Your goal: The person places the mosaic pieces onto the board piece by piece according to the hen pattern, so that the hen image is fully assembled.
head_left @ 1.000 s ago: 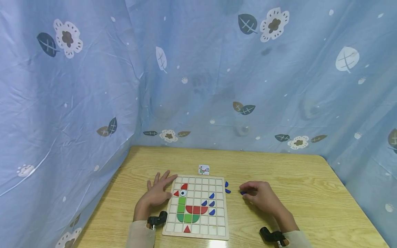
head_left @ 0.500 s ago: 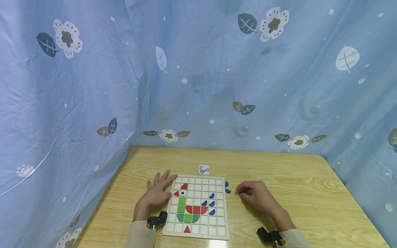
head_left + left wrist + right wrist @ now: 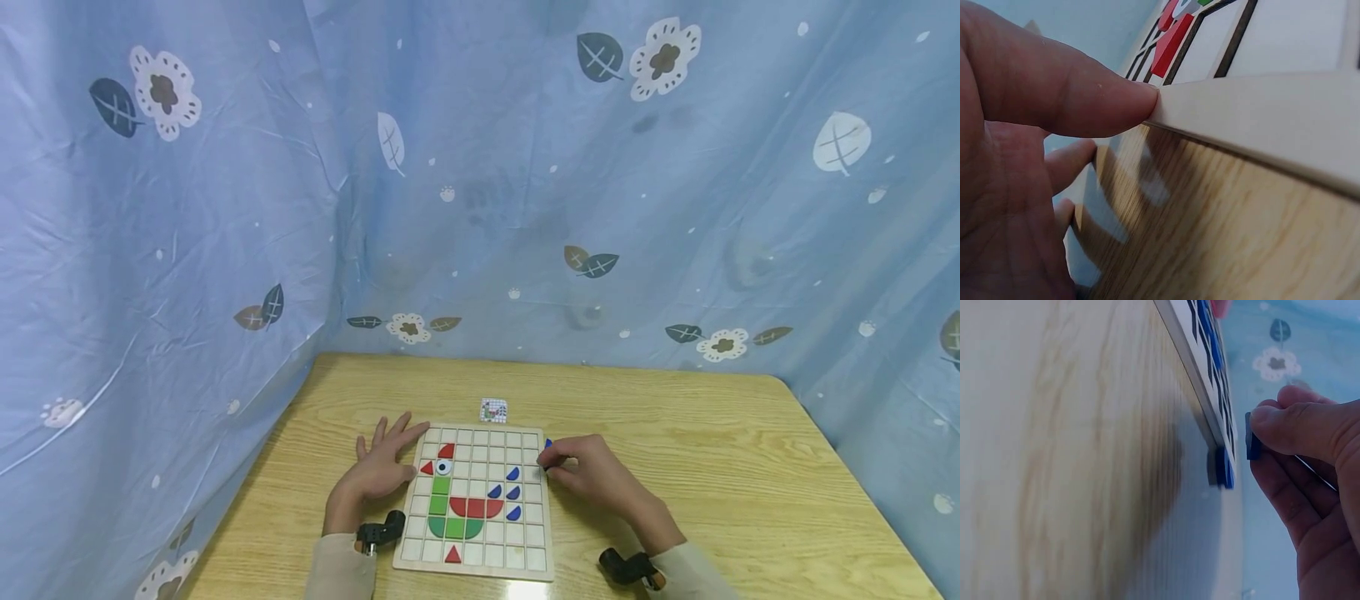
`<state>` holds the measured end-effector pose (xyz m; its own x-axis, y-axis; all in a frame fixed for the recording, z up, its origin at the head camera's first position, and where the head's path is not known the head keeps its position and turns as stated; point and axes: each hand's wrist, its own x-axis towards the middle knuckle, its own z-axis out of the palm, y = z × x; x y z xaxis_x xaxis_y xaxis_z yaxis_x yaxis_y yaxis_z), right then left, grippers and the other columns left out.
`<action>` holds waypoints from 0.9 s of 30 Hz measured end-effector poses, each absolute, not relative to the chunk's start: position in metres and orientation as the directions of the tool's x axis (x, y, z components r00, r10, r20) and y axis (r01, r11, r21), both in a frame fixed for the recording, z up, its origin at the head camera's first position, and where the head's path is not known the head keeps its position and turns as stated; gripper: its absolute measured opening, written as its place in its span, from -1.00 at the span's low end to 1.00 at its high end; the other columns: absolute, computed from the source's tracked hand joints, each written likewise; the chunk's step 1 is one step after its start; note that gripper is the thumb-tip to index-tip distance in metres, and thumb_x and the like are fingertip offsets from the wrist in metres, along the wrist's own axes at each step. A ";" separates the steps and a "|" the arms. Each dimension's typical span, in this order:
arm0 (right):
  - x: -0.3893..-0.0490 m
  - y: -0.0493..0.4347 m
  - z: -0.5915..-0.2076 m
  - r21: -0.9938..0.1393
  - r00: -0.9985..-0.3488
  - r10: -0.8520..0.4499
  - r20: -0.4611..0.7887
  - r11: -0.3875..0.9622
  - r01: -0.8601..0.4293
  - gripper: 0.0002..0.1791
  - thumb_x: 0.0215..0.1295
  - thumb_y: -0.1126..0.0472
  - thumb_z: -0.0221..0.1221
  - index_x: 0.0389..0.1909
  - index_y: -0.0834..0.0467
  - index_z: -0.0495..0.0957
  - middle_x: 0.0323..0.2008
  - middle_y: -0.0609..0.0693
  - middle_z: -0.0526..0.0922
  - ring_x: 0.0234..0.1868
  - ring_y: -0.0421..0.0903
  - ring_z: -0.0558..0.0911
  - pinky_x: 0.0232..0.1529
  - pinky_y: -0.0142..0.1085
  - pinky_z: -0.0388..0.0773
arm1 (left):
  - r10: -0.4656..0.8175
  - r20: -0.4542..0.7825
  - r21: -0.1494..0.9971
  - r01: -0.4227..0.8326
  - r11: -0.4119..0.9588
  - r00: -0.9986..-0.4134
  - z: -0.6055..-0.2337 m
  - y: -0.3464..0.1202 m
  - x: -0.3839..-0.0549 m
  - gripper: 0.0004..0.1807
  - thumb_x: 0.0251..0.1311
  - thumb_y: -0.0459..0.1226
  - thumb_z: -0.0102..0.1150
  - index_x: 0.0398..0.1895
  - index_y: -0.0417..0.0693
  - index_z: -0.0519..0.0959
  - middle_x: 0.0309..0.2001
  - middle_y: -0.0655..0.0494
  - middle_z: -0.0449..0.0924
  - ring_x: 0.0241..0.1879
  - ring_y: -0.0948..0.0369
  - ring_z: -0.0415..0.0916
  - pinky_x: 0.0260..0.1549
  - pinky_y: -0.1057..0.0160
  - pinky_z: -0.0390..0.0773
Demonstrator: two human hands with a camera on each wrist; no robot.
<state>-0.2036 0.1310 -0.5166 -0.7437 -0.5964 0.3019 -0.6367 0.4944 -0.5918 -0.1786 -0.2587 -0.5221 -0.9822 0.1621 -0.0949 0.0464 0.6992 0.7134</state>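
Observation:
A wooden grid board lies on the table, with red, green and blue pieces set in a bird-like figure. My left hand rests at its left edge, fingers spread; in the left wrist view the thumb touches the board's side. My right hand is at the board's right edge, pinching a small blue piece between thumb and fingers. Loose blue pieces lie beside that edge, mostly hidden by the hand in the head view. Several blue half-round pieces sit in the right-hand squares.
A small picture card showing a bird pattern lies just behind the board. A red triangle sits in the bottom row. The wooden table reaches back to a blue flowered curtain behind and at both sides.
My right hand has moved left with the pinched blue piece, from out over the table to the board's right edge, covering the loose pieces. My left hand has stayed put.

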 end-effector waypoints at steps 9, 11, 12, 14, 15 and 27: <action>-0.208 0.116 -0.518 -0.566 -0.690 -0.660 0.297 0.460 -0.684 -0.78 0.30 0.47 0.44 -0.14 0.12 0.83 -0.22 -0.07 0.88 -0.20 -0.35 0.74 -0.13 -0.28 0.79 | 0.166 -0.096 0.716 0.048 0.696 -0.982 -0.523 -0.259 -0.179 -0.11 0.15 -0.47 0.26 0.64 0.07 0.45 0.78 -0.23 -0.01 0.76 -0.38 -0.48 0.50 -0.60 -0.65; -0.209 0.113 -0.518 -0.562 -0.682 -0.670 0.294 0.456 -0.690 -0.78 0.30 0.47 0.44 -0.13 0.12 0.83 -0.21 -0.07 0.88 -0.19 -0.33 0.76 -0.12 -0.31 0.78 | 0.165 -0.094 0.715 0.048 0.698 -0.982 -0.523 -0.259 -0.179 -0.12 0.15 -0.47 0.26 0.64 0.07 0.45 0.78 -0.24 -0.01 0.76 -0.38 -0.47 0.50 -0.60 -0.64; -0.210 0.112 -0.518 -0.561 -0.677 -0.676 0.293 0.452 -0.694 -0.78 0.30 0.47 0.43 -0.13 0.12 0.83 -0.21 -0.06 0.88 -0.19 -0.31 0.78 -0.12 -0.31 0.78 | 0.165 -0.093 0.715 0.049 0.698 -0.982 -0.523 -0.259 -0.179 -0.12 0.15 -0.47 0.26 0.64 0.07 0.45 0.78 -0.24 -0.01 0.76 -0.38 -0.47 0.50 -0.60 -0.64; -0.211 0.110 -0.519 -0.564 -0.672 -0.686 0.280 0.449 -0.693 -0.77 0.31 0.48 0.43 -0.12 0.13 0.83 -0.20 -0.06 0.88 -0.17 -0.25 0.81 -0.10 -0.32 0.78 | 0.165 -0.094 0.717 0.048 0.695 -0.982 -0.523 -0.259 -0.178 -0.12 0.16 -0.47 0.26 0.64 0.07 0.44 0.78 -0.24 -0.01 0.76 -0.38 -0.47 0.50 -0.60 -0.64; -0.211 0.109 -0.519 -0.564 -0.670 -0.691 0.273 0.449 -0.693 -0.76 0.31 0.48 0.42 -0.12 0.12 0.83 -0.20 -0.07 0.88 -0.16 -0.23 0.82 -0.10 -0.32 0.78 | 0.166 -0.095 0.718 0.048 0.694 -0.982 -0.523 -0.259 -0.178 -0.12 0.16 -0.47 0.26 0.64 0.07 0.44 0.78 -0.24 -0.01 0.76 -0.38 -0.47 0.50 -0.60 -0.65; -0.210 0.103 -0.520 -0.564 -0.663 -0.710 0.238 0.455 -0.689 -0.74 0.30 0.48 0.42 -0.12 0.09 0.84 -0.18 -0.10 0.88 -0.12 -0.19 0.83 -0.06 -0.32 0.78 | 0.171 -0.097 0.718 0.050 0.695 -0.980 -0.522 -0.260 -0.178 -0.13 0.19 -0.47 0.26 0.65 0.08 0.44 0.78 -0.23 -0.02 0.76 -0.38 -0.48 0.50 -0.61 -0.64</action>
